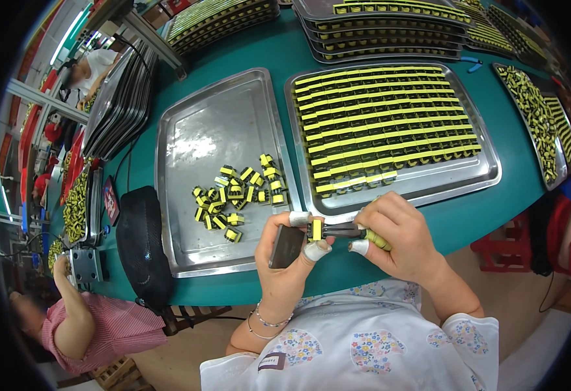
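Observation:
My left hand (277, 274), white tape round its thumb and a finger, is closed on a small yellow-and-black component (316, 229), probably a coil or transformer. A dark rectangular block (286, 246) lies against the same palm. Wrapped around the yellow-green handles of slim dark-jawed pliers (342, 230) is my right hand (399, 238), also taped. The jaws point left and reach the component's side; whether they grip it cannot be made out. Loose components (235, 193) lie jumbled in the left metal tray (197, 156). Neat rows of them (389, 124) fill most of the right tray (488, 173).
Stacked loaded trays (383, 39) stand at the back of the green table (292, 49). A black mesh-covered object (143, 241) lies left of the left tray. Another tray (526, 117) of components is at far right. Other people sit at both sides.

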`<state>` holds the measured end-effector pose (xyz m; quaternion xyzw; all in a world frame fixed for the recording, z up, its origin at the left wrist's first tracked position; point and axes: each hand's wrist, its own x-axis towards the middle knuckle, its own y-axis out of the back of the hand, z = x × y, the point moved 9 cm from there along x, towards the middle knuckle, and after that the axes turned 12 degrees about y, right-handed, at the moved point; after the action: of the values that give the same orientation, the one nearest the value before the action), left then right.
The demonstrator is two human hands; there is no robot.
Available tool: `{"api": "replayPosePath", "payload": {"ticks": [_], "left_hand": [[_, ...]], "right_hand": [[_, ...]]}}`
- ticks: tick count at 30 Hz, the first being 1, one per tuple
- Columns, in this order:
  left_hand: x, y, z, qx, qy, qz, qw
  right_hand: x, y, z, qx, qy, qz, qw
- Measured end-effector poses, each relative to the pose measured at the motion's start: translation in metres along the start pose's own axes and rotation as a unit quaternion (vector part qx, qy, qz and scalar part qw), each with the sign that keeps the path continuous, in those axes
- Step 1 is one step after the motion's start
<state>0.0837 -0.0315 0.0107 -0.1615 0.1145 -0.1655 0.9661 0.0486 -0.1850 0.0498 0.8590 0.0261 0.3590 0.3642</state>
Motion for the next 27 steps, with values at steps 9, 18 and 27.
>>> {"api": "replayPosePath", "payload": {"ticks": [9,18,27], "left_hand": [[-0.001,0.000,-0.002,-0.012,-0.013,-0.010,1.000],[0.002,-0.010,-0.008,-0.061,0.076,-0.039,0.994],[0.000,-0.014,-0.011,-0.037,0.097,-0.075,0.992]], "right_hand": [[-0.002,-0.001,-0.007,-0.046,0.012,0.013,0.999],[-0.009,-0.011,0.017,0.270,-0.182,0.080,0.942],[-0.008,-0.038,0.007,0.469,-0.218,0.086,0.851]]}}
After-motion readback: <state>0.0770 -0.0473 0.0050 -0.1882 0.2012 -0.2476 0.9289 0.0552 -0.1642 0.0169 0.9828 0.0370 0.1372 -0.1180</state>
